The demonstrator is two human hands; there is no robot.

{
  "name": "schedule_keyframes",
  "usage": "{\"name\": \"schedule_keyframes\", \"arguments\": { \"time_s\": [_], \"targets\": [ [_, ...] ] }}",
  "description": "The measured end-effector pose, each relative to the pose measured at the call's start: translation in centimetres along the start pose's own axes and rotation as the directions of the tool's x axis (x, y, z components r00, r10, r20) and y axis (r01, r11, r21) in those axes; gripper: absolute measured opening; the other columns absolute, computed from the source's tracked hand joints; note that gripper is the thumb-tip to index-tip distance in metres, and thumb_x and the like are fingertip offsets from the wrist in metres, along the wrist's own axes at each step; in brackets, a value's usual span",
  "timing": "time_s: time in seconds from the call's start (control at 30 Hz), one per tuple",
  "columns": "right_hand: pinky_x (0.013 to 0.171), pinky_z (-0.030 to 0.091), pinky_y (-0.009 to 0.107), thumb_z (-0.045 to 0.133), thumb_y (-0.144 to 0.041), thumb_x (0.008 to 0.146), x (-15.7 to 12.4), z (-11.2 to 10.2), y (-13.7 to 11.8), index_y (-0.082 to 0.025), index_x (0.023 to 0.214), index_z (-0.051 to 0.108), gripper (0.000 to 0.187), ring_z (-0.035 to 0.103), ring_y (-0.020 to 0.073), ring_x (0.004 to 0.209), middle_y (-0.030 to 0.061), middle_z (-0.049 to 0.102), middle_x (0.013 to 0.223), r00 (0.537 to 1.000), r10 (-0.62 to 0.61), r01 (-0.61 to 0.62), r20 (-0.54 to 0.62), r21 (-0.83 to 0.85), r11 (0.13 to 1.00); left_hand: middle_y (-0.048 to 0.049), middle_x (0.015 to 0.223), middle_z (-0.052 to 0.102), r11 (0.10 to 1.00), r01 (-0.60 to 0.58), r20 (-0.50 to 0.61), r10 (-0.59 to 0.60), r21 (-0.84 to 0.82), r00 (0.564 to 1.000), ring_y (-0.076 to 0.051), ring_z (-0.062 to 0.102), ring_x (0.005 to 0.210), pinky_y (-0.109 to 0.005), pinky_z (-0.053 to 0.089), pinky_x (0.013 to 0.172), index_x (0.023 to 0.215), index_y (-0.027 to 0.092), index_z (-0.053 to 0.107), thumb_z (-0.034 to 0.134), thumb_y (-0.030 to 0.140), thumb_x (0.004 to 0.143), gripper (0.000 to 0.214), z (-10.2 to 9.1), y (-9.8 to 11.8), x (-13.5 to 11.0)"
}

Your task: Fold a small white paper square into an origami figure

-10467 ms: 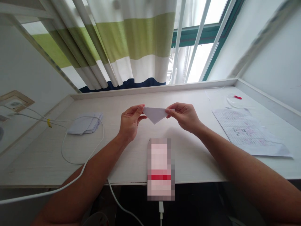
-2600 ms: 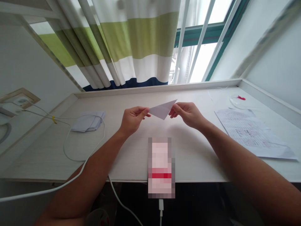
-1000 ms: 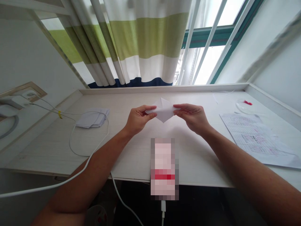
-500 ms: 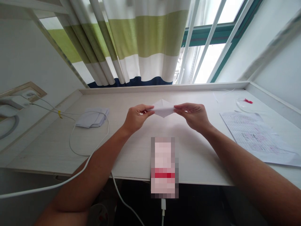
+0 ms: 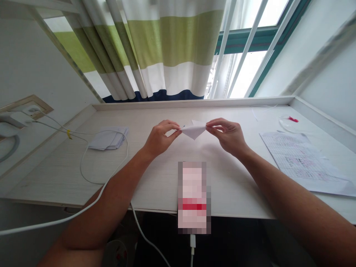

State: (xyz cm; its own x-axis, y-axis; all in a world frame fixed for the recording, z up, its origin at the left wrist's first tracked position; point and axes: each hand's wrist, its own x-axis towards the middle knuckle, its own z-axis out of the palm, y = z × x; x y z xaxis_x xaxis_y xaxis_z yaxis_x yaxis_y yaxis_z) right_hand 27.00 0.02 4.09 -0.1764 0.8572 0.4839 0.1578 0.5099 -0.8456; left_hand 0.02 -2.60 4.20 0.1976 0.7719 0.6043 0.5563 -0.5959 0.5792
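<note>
- Left hand [image 5: 160, 139] pinching one end of folded white paper [image 5: 194, 129], thumb against fingertips.
- Right hand [image 5: 229, 135] pinching the other end; paper held between both hands, above desk [image 5: 155, 174].
- Already creased into a small pointed shape; probably more folding left.
- Clear wrapper [image 5: 287, 126] far right, red bit on it, contents unclear.

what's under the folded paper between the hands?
Only bare desk with a faint shadow; the folded paper is pinched at its ends by left hand and right hand. Inside the fold is hidden.
</note>
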Motion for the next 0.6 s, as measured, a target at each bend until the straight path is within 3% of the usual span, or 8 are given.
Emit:
{"name": "schedule_keyframes", "arguments": {
  "time_s": [0.13, 0.2, 0.4, 0.6],
  "targets": [
    [0.088, 0.060, 0.047, 0.082, -0.039, 0.085, -0.07, 0.12, -0.42, -0.031, 0.087, 0.082, 0.009, 0.071, 0.0256, 0.100, 0.0031, 0.077, 0.104, 1.000, -0.010, 0.010, 0.024, 0.015, 1.000, -0.0091, 0.128, 0.077, 0.991, 0.120, 0.074, -0.116, -0.057, 0.991, -0.028, 0.074, 0.109, -0.036, 0.060, 0.086, 0.126, 0.026, 0.076, 0.074, 0.041, 0.091, 0.038, 0.26, -0.01, -0.19],
    [0.085, 0.060, 0.045, 0.082, -0.039, 0.085, -0.08, 0.07, -0.45, -0.030, 0.088, 0.082, 0.009, 0.071, 0.0257, 0.100, 0.0034, 0.078, 0.103, 1.000, -0.007, 0.007, 0.017, 0.020, 1.000, -0.0090, 0.128, 0.077, 0.981, 0.166, 0.088, -0.157, -0.103, 0.984, -0.027, 0.075, 0.107, -0.036, 0.061, 0.087, 0.130, 0.027, 0.075, 0.075, 0.044, 0.091, 0.043, 0.38, -0.12, -0.27],
    [0.086, 0.061, 0.047, 0.086, -0.038, 0.081, 0.02, -0.21, -0.20, -0.028, 0.088, 0.083, 0.013, 0.074, 0.0243, 0.086, 0.0024, 0.081, 0.087, 0.998, 0.045, -0.042, -0.035, 0.064, 0.997, -0.0089, 0.110, 0.083, 0.935, 0.251, -0.037, -0.268, -0.249, 0.963, -0.025, 0.077, 0.093, -0.040, 0.063, 0.088, 0.110, 0.023, 0.084, 0.083, 0.044, 0.083, 0.034, 0.60, 0.17, -0.25],
    [0.090, 0.062, 0.048, 0.088, -0.037, 0.077, 0.09, -0.26, -0.30, -0.027, 0.089, 0.084, 0.016, 0.076, 0.0254, 0.090, 0.0030, 0.082, 0.089, 0.996, 0.080, -0.073, -0.049, 0.141, 0.987, -0.0095, 0.104, 0.083, 0.848, 0.306, 0.002, -0.338, -0.433, 0.941, -0.025, 0.078, 0.092, -0.042, 0.064, 0.090, 0.112, 0.021, 0.083, 0.089, 0.045, 0.077, 0.043, 0.67, 0.39, -0.19]
  ]
}}
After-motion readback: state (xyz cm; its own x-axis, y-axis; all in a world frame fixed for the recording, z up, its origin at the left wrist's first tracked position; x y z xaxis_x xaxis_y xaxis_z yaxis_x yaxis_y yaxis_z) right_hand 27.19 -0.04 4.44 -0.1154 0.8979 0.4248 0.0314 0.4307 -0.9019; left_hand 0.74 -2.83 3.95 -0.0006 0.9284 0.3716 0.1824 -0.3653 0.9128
